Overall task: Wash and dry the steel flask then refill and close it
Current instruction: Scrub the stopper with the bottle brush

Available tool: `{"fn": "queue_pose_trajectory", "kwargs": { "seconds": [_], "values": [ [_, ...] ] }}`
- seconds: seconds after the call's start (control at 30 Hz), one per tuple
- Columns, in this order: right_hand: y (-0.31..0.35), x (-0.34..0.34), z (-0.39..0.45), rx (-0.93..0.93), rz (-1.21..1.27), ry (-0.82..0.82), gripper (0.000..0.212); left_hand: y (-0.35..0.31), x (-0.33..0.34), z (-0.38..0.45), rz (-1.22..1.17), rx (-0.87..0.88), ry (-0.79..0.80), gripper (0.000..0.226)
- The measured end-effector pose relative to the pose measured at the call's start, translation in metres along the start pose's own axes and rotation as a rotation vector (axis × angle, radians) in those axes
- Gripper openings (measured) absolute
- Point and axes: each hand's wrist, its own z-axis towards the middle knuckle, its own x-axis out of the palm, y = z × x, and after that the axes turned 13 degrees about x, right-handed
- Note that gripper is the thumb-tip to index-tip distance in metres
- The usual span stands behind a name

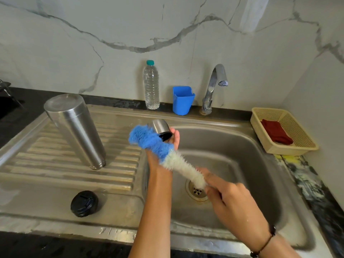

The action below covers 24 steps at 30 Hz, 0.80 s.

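Head view: left hand (172, 141) grips the steel cup (160, 127); right hand (226, 195) clamps the bottle brush (167, 155). Inverted steel flask (76, 129) stands at nine o'clock from the left hand.

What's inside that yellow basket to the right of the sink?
A dark red cloth lies folded in the yellow basket, against its left side. The rest shows only bare mesh floor. Whatever might lie under the cloth is covered and cannot be seen.
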Motion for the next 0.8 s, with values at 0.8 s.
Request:
{"fn": "queue_pose_trajectory", "kwargs": {
  "seconds": [0.8],
  "values": [
    [-0.02, -0.002, 0.009, 0.034, 0.142, 0.004, 0.045, -0.004, 0.001, 0.007, -0.087, 0.136, -0.061, 0.037]
  ]
}}
